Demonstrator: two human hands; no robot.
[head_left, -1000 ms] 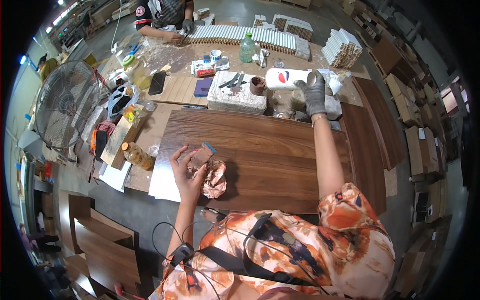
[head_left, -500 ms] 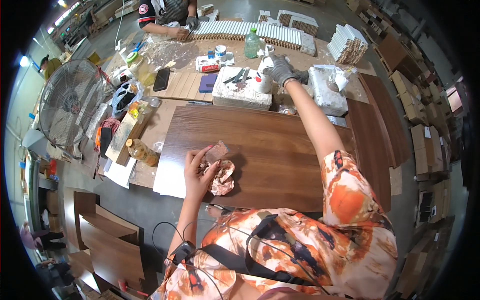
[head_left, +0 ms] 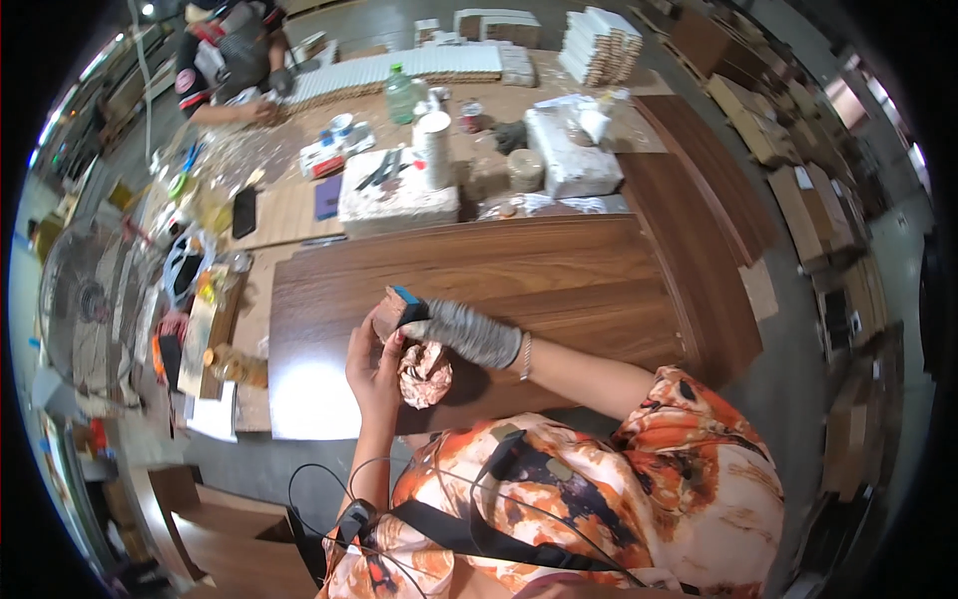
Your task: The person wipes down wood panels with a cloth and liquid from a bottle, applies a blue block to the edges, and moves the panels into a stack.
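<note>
My bare left hand [head_left: 371, 364] holds up a small brownish block [head_left: 389, 311] between thumb and fingers. A crumpled, pinkish-white wad of cloth or paper [head_left: 426, 376] is held under the same thumb. My right hand [head_left: 474, 334], in a grey glove, meets the block from the right, fingers pressed together. At its fingertips is a blue-and-black piece [head_left: 406, 299]; whether it belongs to the block I cannot tell. Both hands are over the near left part of a glossy brown wood-grain panel [head_left: 519, 270].
Beyond the panel, a white cup [head_left: 434, 150] and dark tools stand on a pale block [head_left: 384, 210]. A green bottle [head_left: 401, 95], phone [head_left: 244, 212] and amber bottle [head_left: 235, 366] lie around. A fan [head_left: 90, 299] stands left. A co-worker [head_left: 235, 60] works at the far left.
My right hand has come back from the white cup to the block in my left hand. The view has shifted, so the table items appear further left.
</note>
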